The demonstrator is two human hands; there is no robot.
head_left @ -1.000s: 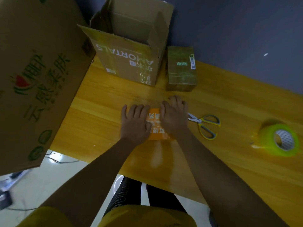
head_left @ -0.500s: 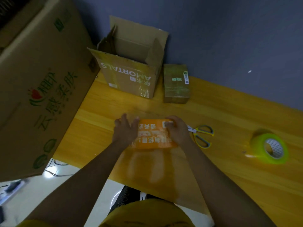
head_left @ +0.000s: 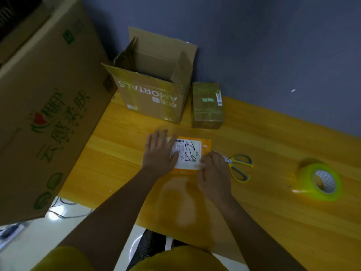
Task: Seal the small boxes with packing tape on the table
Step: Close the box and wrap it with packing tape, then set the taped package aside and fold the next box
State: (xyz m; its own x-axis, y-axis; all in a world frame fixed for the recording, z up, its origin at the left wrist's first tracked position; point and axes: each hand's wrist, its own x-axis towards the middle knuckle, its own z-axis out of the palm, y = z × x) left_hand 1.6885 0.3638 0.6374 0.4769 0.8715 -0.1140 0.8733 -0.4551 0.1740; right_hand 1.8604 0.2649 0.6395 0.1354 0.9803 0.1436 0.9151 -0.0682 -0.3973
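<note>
Pressing our left hand (head_left: 159,152) flat on the orange box (head_left: 192,153) at mid-table, we pinch its near right edge with our right hand (head_left: 212,171). One taped box (head_left: 208,104) sits far; this one seems unfinished. Scissors (head_left: 237,166) crowd the right; tape roll (head_left: 320,181) lies beyond, table (head_left: 273,222) open near.

Left hand (head_left: 159,151) lies flat on the small orange box (head_left: 205,142); right hand (head_left: 214,173) pinches its 4 o'clock corner; scissors (head_left: 239,167) at 3 o'clock.
</note>
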